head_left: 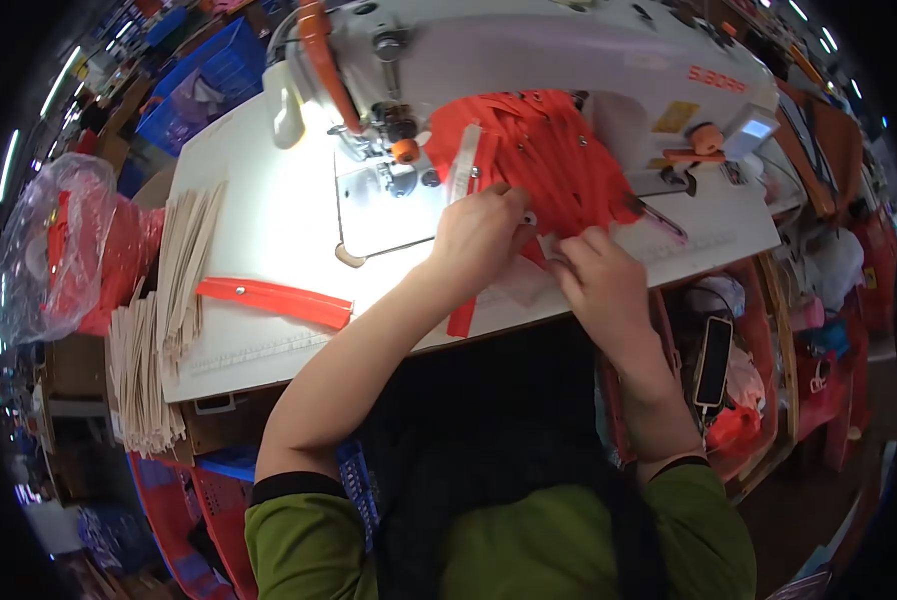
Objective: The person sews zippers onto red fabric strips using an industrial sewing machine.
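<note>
My left hand (478,235) is closed on a red zipper strip (461,316), whose lower end hangs toward the table's front edge. Beside it my right hand (600,280) has its fingers pinched together at the front of the red pile; what they hold is too small to make out. A large pile of red zipper strips (528,145) lies behind both hands, under the arm of the sewing machine (588,50). Another red zipper strip (278,297) lies apart on the white table (268,215), left of my left forearm.
Beige strips (183,270) hang over the table's left edge. Scissors or a similar tool (663,220) lie right of the pile. The machine's needle area (393,165) is behind my left hand. A phone (713,362) rests in a red bin below the right edge.
</note>
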A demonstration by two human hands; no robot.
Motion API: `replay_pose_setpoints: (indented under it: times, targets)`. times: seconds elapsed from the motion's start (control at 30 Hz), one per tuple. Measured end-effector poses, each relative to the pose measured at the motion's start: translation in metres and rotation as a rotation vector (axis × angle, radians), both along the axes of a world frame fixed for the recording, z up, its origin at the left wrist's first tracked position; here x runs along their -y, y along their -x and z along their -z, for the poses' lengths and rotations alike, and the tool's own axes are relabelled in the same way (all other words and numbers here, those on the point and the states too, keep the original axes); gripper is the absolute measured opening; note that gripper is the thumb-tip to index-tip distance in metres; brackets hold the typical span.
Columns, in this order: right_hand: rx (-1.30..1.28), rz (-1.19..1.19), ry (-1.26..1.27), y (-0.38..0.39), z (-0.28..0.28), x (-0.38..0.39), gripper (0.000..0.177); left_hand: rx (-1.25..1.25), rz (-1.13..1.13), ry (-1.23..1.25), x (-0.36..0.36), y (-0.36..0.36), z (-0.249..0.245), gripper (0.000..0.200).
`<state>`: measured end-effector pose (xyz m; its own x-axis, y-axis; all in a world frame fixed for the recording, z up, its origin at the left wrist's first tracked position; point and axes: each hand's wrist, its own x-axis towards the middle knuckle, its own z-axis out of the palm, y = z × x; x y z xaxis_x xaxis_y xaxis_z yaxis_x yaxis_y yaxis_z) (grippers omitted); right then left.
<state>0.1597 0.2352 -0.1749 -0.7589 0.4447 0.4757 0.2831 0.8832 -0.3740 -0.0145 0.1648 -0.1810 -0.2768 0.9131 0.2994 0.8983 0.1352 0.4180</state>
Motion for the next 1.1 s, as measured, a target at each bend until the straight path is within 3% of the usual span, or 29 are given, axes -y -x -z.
replay_pose_setpoints:
  times: [0.1,0.2,0.23,0.3,0.33,0.4,0.57,0.67,0.7,0.8,0.83,0.93,1.1]
  targets:
    - [-0.176,-0.033,0.039,0.005,-0.024,0.005,0.015,0.1,0.008,-0.128,0.011,0.005,-0.006,0.018]
    - [-0.49,-0.143,0.178,0.043,-0.037,0.002,0.019,0.913,-0.078,-0.218,0.042,0.019,-0.019,0.016]
    - [-0.497,-0.146,0.176,0.056,-0.035,-0.003,0.019,0.905,-0.078,-0.221,0.052,0.024,-0.022,0.016]
    - [-0.234,-0.387,0.903,0.083,-0.029,-0.009,0.025,1.303,-0.134,-0.214,0.073,0.032,-0.024,0.017]
    - [-0.235,-0.391,0.9,0.091,-0.032,-0.002,0.025,1.506,-0.161,-0.208,0.08,0.035,-0.024,0.018]
    - [-0.241,-0.319,1.545,0.109,-0.046,0.018,0.036,1.509,-0.173,-0.266,0.087,0.042,-0.011,0.019]
    - [-0.368,-0.354,1.653,0.14,-0.024,0.029,0.044,1.514,-0.158,-0.386,0.095,0.048,0.006,0.022]
    - [-0.563,-0.923,2.417,0.147,-0.007,0.032,0.056,1.527,-0.113,-0.395,0.098,0.049,0.012,0.024]
    - [-0.562,-0.92,2.416,0.146,-0.008,0.034,0.056,1.533,-0.088,-0.398,0.099,0.05,0.013,0.026]
    - [-0.44,-0.455,2.072,0.14,-0.016,0.034,0.071,1.547,-0.063,-0.422,0.1,0.052,0.011,0.028]
    - [-0.434,-0.453,2.071,0.139,-0.012,0.031,0.071,1.56,-0.064,-0.431,0.1,0.051,0.011,0.028]
    - [-0.569,-0.882,2.373,0.14,-0.002,0.024,0.09,1.57,-0.069,-0.432,0.101,0.048,0.008,0.028]
    - [-0.499,-1.107,2.357,0.135,-0.005,0.023,0.1,1.561,-0.075,-0.41,0.104,0.049,0.007,0.029]
